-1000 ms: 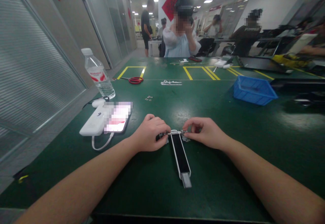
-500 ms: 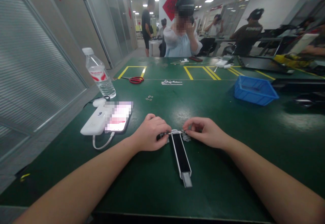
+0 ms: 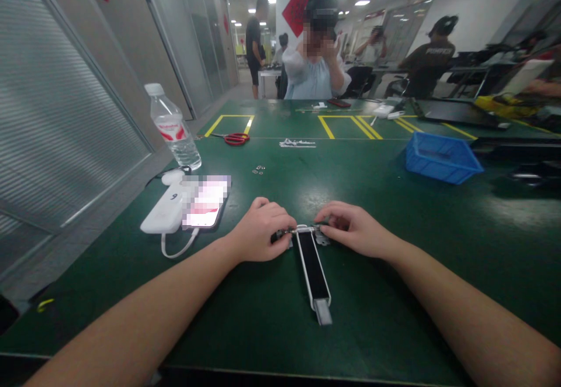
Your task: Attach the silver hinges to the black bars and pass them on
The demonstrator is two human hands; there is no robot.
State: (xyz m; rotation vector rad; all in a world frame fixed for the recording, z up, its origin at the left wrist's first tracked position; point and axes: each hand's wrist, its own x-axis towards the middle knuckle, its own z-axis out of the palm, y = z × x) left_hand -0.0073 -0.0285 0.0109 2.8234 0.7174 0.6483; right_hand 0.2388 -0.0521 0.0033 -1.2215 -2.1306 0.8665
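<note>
On the green tabletop, between my hands, lies a long narrow piece (image 3: 313,267) with a white rim, a black middle and a grey tab at its near end. My left hand (image 3: 265,234) is closed around a small dark piece (image 3: 276,235) with a thin metal end that reaches the long piece's far end. On the other side, my right hand (image 3: 350,228) pinches a small metal part (image 3: 317,228) at that same end; its exact kind is too small to make out. Below the right fingertips lies a clear, irregular scrap (image 3: 322,239).
To the left are a white power bank (image 3: 162,211), a cabled phone (image 3: 210,206) and a water bottle (image 3: 175,130). Farther back lie small rings (image 3: 258,170), red-handled scissors (image 3: 236,139) and white strips (image 3: 297,143). A blue bin (image 3: 442,158) stands right. A person (image 3: 313,65) sits opposite.
Both hands stay at the far end of the long piece, with only a slight shift of the right fingers. The whole view has moved very slightly.
</note>
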